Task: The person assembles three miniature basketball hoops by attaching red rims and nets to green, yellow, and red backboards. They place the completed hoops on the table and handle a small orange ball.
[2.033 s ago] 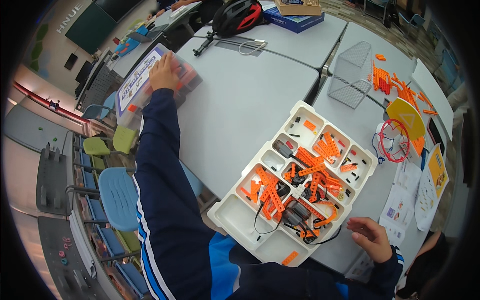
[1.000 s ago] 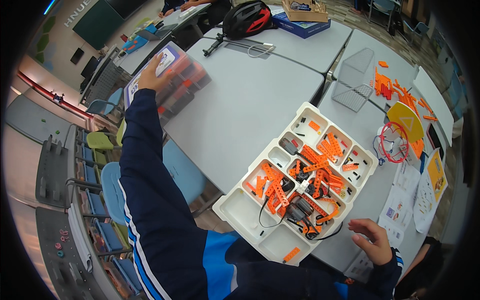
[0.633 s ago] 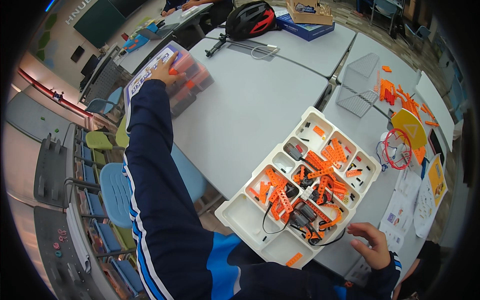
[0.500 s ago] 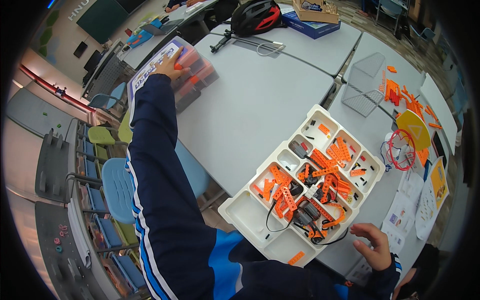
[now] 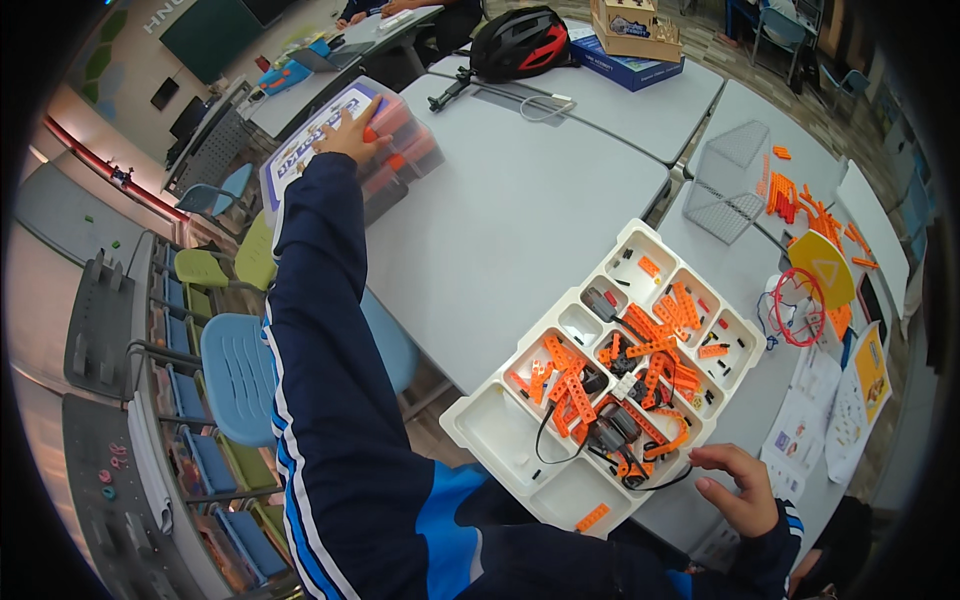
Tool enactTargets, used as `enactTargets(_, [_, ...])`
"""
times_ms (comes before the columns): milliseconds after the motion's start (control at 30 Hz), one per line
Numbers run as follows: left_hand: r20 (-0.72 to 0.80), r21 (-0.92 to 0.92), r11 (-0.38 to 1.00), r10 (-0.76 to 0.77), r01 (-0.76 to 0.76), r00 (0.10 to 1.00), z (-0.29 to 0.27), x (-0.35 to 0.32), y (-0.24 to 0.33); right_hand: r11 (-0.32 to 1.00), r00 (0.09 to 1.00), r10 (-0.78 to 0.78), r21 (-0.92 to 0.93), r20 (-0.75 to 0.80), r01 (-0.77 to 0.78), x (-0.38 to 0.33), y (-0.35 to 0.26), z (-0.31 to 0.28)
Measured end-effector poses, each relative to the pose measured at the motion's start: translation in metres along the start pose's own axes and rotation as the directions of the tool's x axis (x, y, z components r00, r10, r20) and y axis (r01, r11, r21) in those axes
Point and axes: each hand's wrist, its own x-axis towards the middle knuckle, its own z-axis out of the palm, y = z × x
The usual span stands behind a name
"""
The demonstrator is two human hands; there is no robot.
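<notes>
My left arm reaches far forward. My left hand (image 5: 350, 138) lies with spread fingers on top of a clear plastic case (image 5: 425, 150) that has a white and purple lid and orange parts inside. A red-orange piece shows beside its fingers; whether they touch it I cannot tell. A white compartment tray (image 5: 505, 462) sits tilted across the near table edge. It holds orange perforated building strips (image 5: 572, 392), small black pegs and a dark motor-like block (image 5: 612, 428) with a black cable. Beside the tray's right corner, my right hand (image 5: 742, 490) is open, its fingers slightly bent and apart.
A black and red helmet (image 5: 520, 42) and a blue box (image 5: 628, 66) are at the back. To the right stand a wire mesh basket (image 5: 728, 180), loose orange strips (image 5: 790, 195), a red hoop (image 5: 800, 305) and printed sheets (image 5: 805, 420). A blue chair (image 5: 238, 370) is at left.
The whole view has shifted slightly. My left hand stays on the case, its fingers a little differently spread. My right hand has come slightly closer to the tray.
</notes>
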Motion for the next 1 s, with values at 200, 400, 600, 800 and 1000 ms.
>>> enactTargets(200, [-0.065, 0.047, 0.998, 0.044, -0.041, 0.997, 0.008, 0.009, -0.001, 1.000, 1.000, -0.007, -0.002, -0.028, 0.007, -0.002, -0.008, 0.003])
enactTargets(400, [-0.142, 0.057, 0.988, 0.153, -0.147, 0.978, 0.016, 0.021, 0.010, 1.000, 0.999, -0.005, 0.006, -0.044, 0.005, -0.002, -0.011, 0.003])
enactTargets(600, [-0.140, 0.060, 0.992, 0.120, -0.112, 0.983, 0.021, 0.019, 0.018, 0.993, 0.997, -0.039, -0.115, -0.068, 0.031, -0.010, -0.010, 0.001])
enactTargets(800, [-0.111, 0.045, 0.991, 0.132, -0.127, 0.985, 0.018, 0.011, 0.000, 0.992, 0.996, -0.019, -0.128, -0.082, 0.009, -0.027, -0.007, -0.007])
enactTargets(1000, [-0.100, 0.063, 0.991, 0.124, -0.118, 0.987, 0.018, 0.013, 0.008, 0.989, 0.998, -0.047, -0.143, -0.052, 0.039, -0.022, -0.007, -0.008])
